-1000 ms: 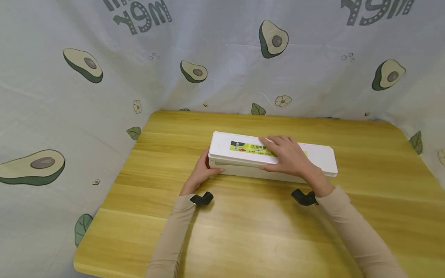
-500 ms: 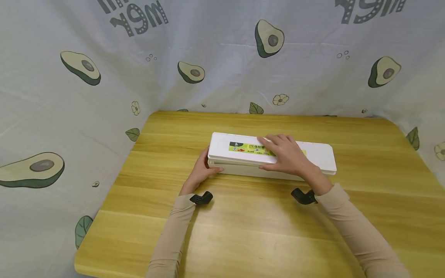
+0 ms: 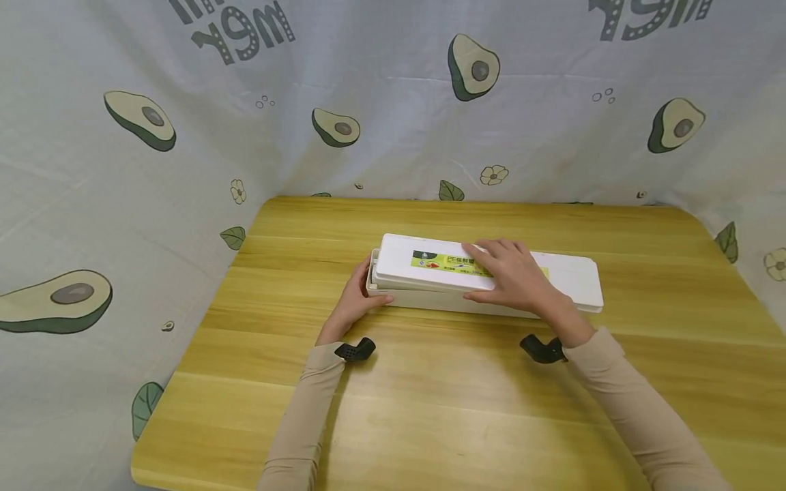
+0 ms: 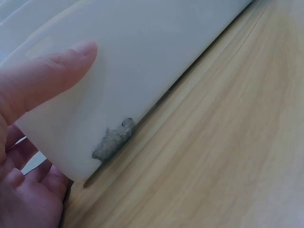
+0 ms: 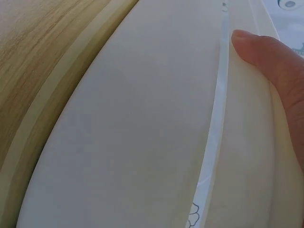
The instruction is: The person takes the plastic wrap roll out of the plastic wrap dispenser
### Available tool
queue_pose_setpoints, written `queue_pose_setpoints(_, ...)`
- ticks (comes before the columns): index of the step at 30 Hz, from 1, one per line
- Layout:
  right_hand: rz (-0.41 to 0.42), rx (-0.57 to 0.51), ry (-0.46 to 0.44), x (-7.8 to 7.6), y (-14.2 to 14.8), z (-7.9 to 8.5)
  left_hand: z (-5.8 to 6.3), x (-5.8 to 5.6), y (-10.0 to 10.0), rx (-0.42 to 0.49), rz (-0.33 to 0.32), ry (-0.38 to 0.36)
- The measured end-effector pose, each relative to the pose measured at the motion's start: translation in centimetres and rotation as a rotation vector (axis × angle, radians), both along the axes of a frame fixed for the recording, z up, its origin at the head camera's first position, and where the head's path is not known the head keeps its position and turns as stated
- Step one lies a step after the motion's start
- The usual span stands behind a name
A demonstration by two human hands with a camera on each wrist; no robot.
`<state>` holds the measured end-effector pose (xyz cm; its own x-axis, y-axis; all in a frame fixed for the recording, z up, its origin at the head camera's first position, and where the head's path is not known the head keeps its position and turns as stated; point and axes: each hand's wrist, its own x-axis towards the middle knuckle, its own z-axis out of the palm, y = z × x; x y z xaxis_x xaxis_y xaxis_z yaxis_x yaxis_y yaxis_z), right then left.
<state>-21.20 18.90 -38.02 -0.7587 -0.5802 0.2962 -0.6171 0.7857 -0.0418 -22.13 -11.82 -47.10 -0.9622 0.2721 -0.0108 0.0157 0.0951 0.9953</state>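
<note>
A long white cling film box lies on the table; its lid [image 3: 396, 259] carries a yellow-green label [image 3: 437, 262] and sits askew on the base [image 3: 424, 299], shifted to the right. My left hand [image 3: 350, 303] grips the base's left end, thumb on the front wall and fingers behind. Grey residue [image 4: 114, 140] sticks to that wall's lower edge in the left wrist view. From above, my right hand [image 3: 514, 278] grips the lid across its middle, covering part of the label. A narrow gap shows between base wall [image 5: 133, 118] and lid side [image 5: 244, 142] in the right wrist view.
The wooden table [image 3: 430, 402] has rounded corners. A pale curtain [image 3: 393, 75] with avocado prints hangs behind it and along the left side. Black wrist cameras, one on the left wrist [image 3: 356, 350] and one on the right [image 3: 543, 349], overhang the table.
The right hand has moved the lid slightly to the right, baring the base's left rim. The left hand keeps its grip on the base.
</note>
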Motion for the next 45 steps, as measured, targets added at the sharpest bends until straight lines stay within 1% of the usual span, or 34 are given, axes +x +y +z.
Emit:
queue_pose_setpoints(7, -0.005, -0.018, 0.015, 0.2, 0.5, -0.2, 0.2, 0.1, 0.1, 0.006, -0.002, 0.012)
queue_pose_setpoints(10, -0.017, -0.016, 0.014, 0.3, 0.8, -0.2, 0.4, 0.2, 0.0, 0.01, -0.004, 0.002)
queue_pose_setpoints(15, -0.038, -0.017, 0.017, 0.6, 1.2, -0.1, 1.6, 0.8, 0.0, 0.038, -0.019, -0.02)
queue_pose_setpoints(18, -0.044, -0.025, 0.023, 0.7, 1.5, -0.1, 2.5, 1.2, 0.2, 0.03, -0.028, -0.021)
queue_pose_setpoints(22, -0.048, -0.027, 0.028, 1.0, 1.8, 0.1, 2.7, 1.3, 0.2, 0.011, -0.027, -0.021)
queue_pose_setpoints(27, -0.072, -0.016, 0.019, 1.2, 2.2, 0.3, 2.3, 1.1, 0.1, 0.029, -0.02, -0.015)
queue_pose_setpoints(30, -0.094, -0.004, 0.012, 1.4, 2.5, 0.4, 1.5, 0.7, 0.0, 0.033, -0.012, -0.005)
queue_pose_setpoints(33, -0.108, -0.004, 0.01, 1.5, 2.9, 0.4, 0.7, 0.4, 0.0, 0.009, -0.001, 0.011)
queue_pose_setpoints(35, -0.111, -0.006, 0.018, 1.6, 3.2, 0.4, 0.3, 0.3, -0.1, 0.001, 0.0, 0.023)
queue_pose_setpoints(36, -0.114, -0.006, 0.022, 1.7, 3.4, 0.3, 0.3, 0.3, 0.0, 0.001, 0.0, 0.028)
queue_pose_setpoints(37, -0.112, -0.011, 0.029, 1.7, 3.6, 0.2, 0.5, 0.4, 0.0, 0.004, -0.006, 0.022)
queue_pose_setpoints(42, -0.121, -0.01, 0.04, 2.0, 4.2, 0.0, 0.4, 0.3, 0.3, 0.017, -0.018, 0.021)
queue_pose_setpoints(43, -0.122, -0.007, 0.039, 2.0, 4.3, 0.0, 0.3, 0.3, 0.3, 0.02, -0.018, 0.017)
queue_pose_setpoints(44, -0.126, -0.002, 0.036, 2.1, 4.4, 0.0, -0.1, 0.2, 0.3, 0.015, -0.014, 0.026)
queue_pose_setpoints(45, -0.127, 0.0, 0.036, 2.1, 4.4, 0.0, -0.1, 0.2, 0.2, 0.007, -0.011, 0.027)
